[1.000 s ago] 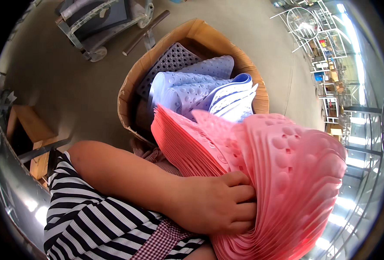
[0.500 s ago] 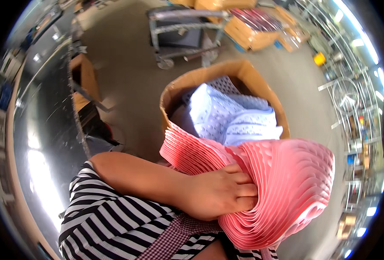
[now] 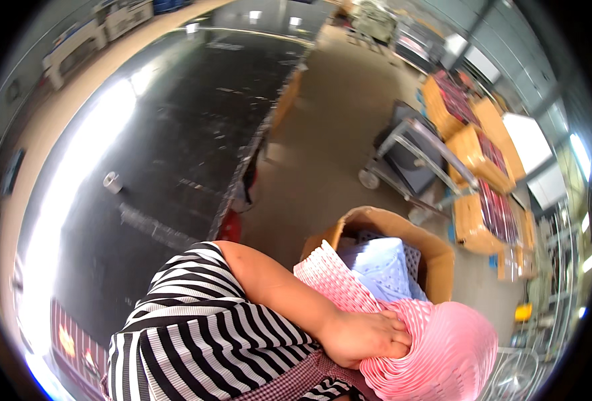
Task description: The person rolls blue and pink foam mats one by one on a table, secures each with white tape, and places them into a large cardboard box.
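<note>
My left hand (image 3: 363, 337) is closed on a thick stack of pink perforated foam mats (image 3: 443, 347), which bends over at the lower right. My bare left forearm crosses from my striped shirt (image 3: 196, 334) to the stack. Right behind the stack stands an open cardboard box (image 3: 436, 260) holding pale blue perforated mats (image 3: 383, 267). My right hand is not in view.
A long shiny black table (image 3: 176, 134) fills the left, with a small tape roll (image 3: 112, 182) on it. A metal wheeled cart (image 3: 416, 154) stands on the floor beyond the box. Cardboard boxes of patterned goods (image 3: 476, 147) line the right side.
The view has swung left, from the box toward the black table. The pink stack and my hand have shifted to the lower right of the picture, with the grip unchanged.
</note>
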A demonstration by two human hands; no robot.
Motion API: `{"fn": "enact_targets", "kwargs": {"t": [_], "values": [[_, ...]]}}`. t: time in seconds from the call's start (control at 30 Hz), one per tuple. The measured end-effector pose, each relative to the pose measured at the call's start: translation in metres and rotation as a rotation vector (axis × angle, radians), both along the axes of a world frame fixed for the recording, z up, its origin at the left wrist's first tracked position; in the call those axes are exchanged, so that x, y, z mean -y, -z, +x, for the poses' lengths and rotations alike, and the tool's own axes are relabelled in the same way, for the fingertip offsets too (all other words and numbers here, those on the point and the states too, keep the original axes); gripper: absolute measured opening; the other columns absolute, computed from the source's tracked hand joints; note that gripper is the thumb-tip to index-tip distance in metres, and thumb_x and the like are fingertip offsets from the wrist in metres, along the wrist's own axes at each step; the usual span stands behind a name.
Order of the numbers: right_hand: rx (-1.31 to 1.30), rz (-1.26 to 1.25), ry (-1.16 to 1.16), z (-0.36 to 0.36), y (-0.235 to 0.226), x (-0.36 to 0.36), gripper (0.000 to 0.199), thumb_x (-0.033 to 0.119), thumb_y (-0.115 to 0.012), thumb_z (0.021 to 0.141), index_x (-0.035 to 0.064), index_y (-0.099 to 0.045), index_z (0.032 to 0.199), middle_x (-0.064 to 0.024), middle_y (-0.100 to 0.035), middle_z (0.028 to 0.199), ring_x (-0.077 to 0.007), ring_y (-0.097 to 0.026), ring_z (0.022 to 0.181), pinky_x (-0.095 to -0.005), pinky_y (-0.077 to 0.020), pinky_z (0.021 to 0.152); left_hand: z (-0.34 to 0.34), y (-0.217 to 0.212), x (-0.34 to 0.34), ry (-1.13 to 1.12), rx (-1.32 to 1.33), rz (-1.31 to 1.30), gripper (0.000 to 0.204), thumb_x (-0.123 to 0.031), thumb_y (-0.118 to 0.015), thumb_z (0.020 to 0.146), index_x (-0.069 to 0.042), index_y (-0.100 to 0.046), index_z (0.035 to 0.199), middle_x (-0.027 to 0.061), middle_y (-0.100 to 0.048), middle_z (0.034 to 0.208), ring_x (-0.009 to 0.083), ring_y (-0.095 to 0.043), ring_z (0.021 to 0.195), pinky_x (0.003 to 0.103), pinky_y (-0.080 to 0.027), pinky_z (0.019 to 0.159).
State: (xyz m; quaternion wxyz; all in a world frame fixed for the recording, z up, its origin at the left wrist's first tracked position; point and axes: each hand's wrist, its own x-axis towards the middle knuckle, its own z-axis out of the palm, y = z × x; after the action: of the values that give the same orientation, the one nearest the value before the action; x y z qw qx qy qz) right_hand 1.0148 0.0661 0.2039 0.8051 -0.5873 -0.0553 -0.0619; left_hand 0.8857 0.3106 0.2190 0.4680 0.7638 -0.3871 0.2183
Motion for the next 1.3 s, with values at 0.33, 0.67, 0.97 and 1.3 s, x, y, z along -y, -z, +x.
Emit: {"fn": "enact_targets", "kwargs": {"t": [0.33,0.67,0.97,1.3], "values": [[0.122,0.081,-0.526,-0.040,-0.031,0.024,0.073,0.047,-0.045,0.100,0.0043,-0.034,0.158,-0.0170,-0.038,0.161,-0.0349,-0.039,0.146,-0.0482,-0.0349,0.120,-0.145,0.001,0.143,-0.590,0.039,-0.022,0.057,-0.020,-0.076,0.062,0.002,-0.059,0.112,0.0171,-0.058,0.112,0.0369,-0.054,0.110,0.046,-0.040,0.095],[0.143,0.223,-1.075,-0.188,-0.098,0.045,0.071,0.047,-0.041,0.103,0.0035,-0.032,0.159,-0.0175,-0.035,0.163,-0.0350,-0.037,0.148,-0.0471,-0.0332,0.121,-0.354,-0.043,0.293,-1.282,0.194,-0.178,0.040,-0.021,-0.071,0.087,0.004,-0.062,0.117,0.0202,-0.060,0.111,0.0398,-0.056,0.099,0.045,-0.040,0.086],[-0.128,0.139,-1.558,-0.306,-0.199,0.006,0.069,0.047,-0.050,0.102,0.0045,-0.039,0.155,-0.0175,-0.047,0.153,-0.0333,-0.051,0.136,-0.0464,-0.0437,0.111,-0.548,-0.113,0.436,-1.376,0.309,-0.517,0.075,-0.004,-0.079,0.084,0.006,-0.041,0.148,0.0153,-0.057,0.139,0.0247,-0.054,0.130,0.039,-0.043,0.110],[0.403,-0.006,-2.261,-0.718,-0.138,-0.151,0.084,0.046,-0.071,0.095,-0.0023,-0.036,0.155,-0.0173,-0.062,0.136,-0.0264,-0.063,0.120,-0.0398,-0.0515,0.102,-0.842,-0.093,0.413,-2.037,0.420,-1.195,0.059,-0.006,-0.077,0.081,0.003,-0.053,0.135,0.0118,-0.069,0.120,0.0216,-0.070,0.100,0.039,-0.059,0.089]]}}
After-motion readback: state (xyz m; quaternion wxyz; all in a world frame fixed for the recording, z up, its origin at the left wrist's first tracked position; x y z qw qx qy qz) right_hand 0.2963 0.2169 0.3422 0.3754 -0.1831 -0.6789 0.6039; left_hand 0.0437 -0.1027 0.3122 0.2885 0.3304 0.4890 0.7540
